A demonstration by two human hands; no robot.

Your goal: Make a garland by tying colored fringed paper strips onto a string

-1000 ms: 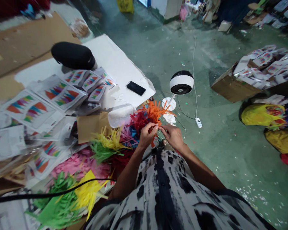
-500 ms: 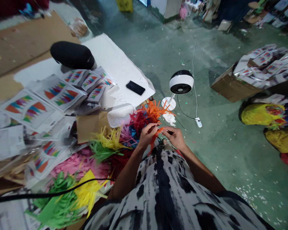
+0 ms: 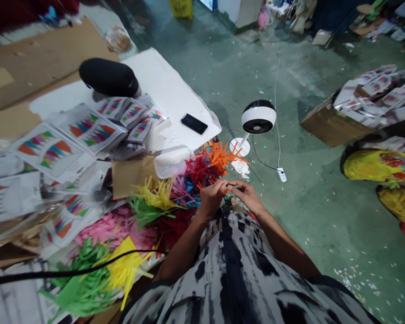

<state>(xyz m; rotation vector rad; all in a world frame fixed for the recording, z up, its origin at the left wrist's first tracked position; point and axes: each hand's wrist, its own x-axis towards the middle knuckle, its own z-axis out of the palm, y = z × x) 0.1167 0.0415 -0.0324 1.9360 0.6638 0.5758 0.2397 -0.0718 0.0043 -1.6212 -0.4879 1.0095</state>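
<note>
In front of my waist, my left hand (image 3: 212, 196) and my right hand (image 3: 246, 194) meet, fingers closed on a piece of orange fringed paper (image 3: 228, 188). Most of that piece is covered by my fingers. Just beyond them lies a pile of orange paper fringe (image 3: 222, 156), beside red paper fringe (image 3: 200, 170). Left of my left hand are yellow paper fringe (image 3: 158, 194), green fringe (image 3: 147, 210) and pink fringe (image 3: 116, 228) on the table. Nearer to me lie a green fringed bunch (image 3: 83, 288) and a yellow one (image 3: 125, 265).
A white tray (image 3: 173, 162), a phone (image 3: 194, 123), a black speaker (image 3: 108, 77) and printed packets (image 3: 54, 150) cover the table. A black cable (image 3: 87, 270) crosses its near side. Beyond stands a white fan (image 3: 258, 118). On the right is a full cardboard box (image 3: 334, 120).
My hands have drawn together, and the orange paper that hung between them is now mostly hidden in my fingers. The view has shifted slightly.
</note>
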